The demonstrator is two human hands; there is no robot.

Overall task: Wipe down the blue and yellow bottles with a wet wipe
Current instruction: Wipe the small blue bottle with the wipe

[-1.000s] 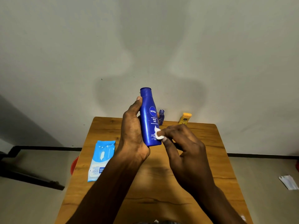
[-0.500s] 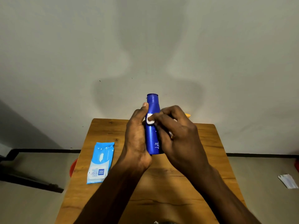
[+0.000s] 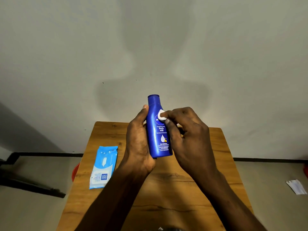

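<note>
My left hand grips a blue lotion bottle upright above the wooden table, its label facing me. Pinched in the fingertips of my right hand is a small folded white wet wipe, pressed against the upper front of the bottle over the round logo. My right hand hides the yellow bottle and the back of the table.
A light-blue wet wipe pack lies flat at the table's left edge. Something red shows below that edge. A white paper scrap lies on the floor at right. A grey wall stands close behind the table.
The wipe went from the bottle's lower label up to its neck area, and now sits on the logo. The bottle has turned so its front label faces me.
</note>
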